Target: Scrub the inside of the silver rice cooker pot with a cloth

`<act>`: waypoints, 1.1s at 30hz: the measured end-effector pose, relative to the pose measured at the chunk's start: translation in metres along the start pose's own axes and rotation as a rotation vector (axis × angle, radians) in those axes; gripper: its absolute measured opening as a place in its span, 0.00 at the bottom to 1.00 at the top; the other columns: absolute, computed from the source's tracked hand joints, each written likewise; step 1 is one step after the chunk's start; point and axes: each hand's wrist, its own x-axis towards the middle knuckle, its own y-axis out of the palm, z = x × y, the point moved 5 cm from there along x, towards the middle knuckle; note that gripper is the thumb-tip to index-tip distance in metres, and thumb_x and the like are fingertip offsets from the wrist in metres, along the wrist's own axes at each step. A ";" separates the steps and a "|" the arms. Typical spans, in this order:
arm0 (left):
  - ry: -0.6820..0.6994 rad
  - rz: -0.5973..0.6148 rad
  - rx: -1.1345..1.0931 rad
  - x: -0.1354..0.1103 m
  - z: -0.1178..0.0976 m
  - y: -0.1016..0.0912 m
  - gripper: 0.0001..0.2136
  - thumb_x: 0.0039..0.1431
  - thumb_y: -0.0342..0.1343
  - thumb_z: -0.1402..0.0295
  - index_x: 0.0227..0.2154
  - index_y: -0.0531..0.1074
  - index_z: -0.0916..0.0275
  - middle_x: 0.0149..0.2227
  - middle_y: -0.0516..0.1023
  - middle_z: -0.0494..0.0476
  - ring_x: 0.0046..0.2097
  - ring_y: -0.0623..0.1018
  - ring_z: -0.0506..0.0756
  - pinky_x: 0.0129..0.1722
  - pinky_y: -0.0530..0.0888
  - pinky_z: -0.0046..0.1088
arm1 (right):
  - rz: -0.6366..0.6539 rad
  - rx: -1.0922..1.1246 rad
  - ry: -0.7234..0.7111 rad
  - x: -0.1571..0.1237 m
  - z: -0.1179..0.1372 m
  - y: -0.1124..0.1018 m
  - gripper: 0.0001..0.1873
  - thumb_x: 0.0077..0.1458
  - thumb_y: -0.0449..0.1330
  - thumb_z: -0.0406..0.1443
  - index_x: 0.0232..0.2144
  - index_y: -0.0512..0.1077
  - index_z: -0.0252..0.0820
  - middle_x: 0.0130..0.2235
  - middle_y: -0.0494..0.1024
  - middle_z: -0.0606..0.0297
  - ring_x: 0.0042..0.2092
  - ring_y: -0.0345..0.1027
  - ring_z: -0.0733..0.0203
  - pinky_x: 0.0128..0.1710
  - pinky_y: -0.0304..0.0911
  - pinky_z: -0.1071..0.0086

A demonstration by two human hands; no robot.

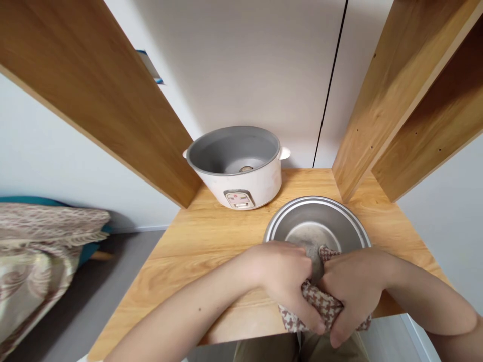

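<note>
A grey metal rice cooker inner pot (349, 229) sits on the wooden tabletop, close to its front edge. Over the near side of its rim lies a brown-and-white checked cloth (322, 300). My left hand (289, 281) is closed on the cloth, its fingers reaching inside the pot and its thumb outside. Opposite it, my right hand (350, 286) grips the cloth in the same way, also at the near rim. The two thumbs are close together. Both hands cover part of the pot's near wall, and the fingertips are partly hidden.
Behind the pot, to the left, stands a white rice cooker body (260, 186) with its lid off. Wooden uprights (151, 115) rise on both sides of the wooden tabletop (181, 251). A patterned blanket (49, 241) drapes over a teal seat at far left.
</note>
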 end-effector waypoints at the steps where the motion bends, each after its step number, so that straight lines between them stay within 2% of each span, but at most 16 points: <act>1: -0.002 0.003 -0.004 0.000 0.000 0.000 0.29 0.39 0.58 0.35 0.24 0.80 0.59 0.20 0.76 0.55 0.19 0.65 0.51 0.20 0.64 0.29 | -0.021 -0.012 -0.020 0.000 0.001 0.000 0.33 0.48 0.58 0.62 0.27 0.80 0.37 0.21 0.73 0.65 0.24 0.58 0.62 0.29 0.57 0.68; 8: -0.019 -0.001 -0.008 0.001 0.000 0.001 0.28 0.38 0.59 0.36 0.24 0.81 0.58 0.20 0.77 0.54 0.19 0.67 0.52 0.21 0.66 0.30 | -0.091 -0.056 -0.037 0.001 0.000 0.000 0.32 0.46 0.60 0.61 0.27 0.80 0.38 0.21 0.74 0.64 0.23 0.57 0.62 0.27 0.55 0.67; 15: 0.011 -0.002 -0.003 0.001 0.000 0.000 0.29 0.40 0.59 0.36 0.29 0.83 0.58 0.23 0.80 0.57 0.21 0.71 0.53 0.23 0.68 0.31 | 0.026 0.029 0.037 0.000 -0.001 0.000 0.33 0.45 0.60 0.62 0.31 0.81 0.38 0.25 0.75 0.63 0.27 0.63 0.59 0.31 0.60 0.67; 22: -0.018 0.012 0.022 0.001 -0.001 0.000 0.31 0.39 0.58 0.34 0.27 0.82 0.60 0.22 0.80 0.58 0.21 0.71 0.54 0.20 0.67 0.31 | -0.003 0.006 0.038 0.001 -0.001 -0.001 0.33 0.44 0.60 0.63 0.27 0.80 0.39 0.22 0.72 0.66 0.23 0.59 0.62 0.29 0.59 0.67; 28: 0.010 -0.024 -0.012 0.002 0.000 0.001 0.28 0.39 0.60 0.37 0.27 0.83 0.58 0.22 0.79 0.56 0.21 0.72 0.53 0.23 0.69 0.30 | 0.010 0.021 0.042 0.001 -0.001 -0.002 0.32 0.44 0.60 0.63 0.29 0.80 0.40 0.23 0.74 0.65 0.25 0.62 0.61 0.31 0.60 0.67; 33: -0.010 -0.003 0.014 0.002 0.000 0.002 0.31 0.40 0.58 0.34 0.27 0.82 0.60 0.21 0.78 0.57 0.20 0.69 0.53 0.21 0.67 0.31 | 0.022 0.045 0.066 0.000 0.000 -0.003 0.32 0.44 0.61 0.62 0.30 0.80 0.40 0.25 0.75 0.64 0.27 0.64 0.59 0.32 0.61 0.67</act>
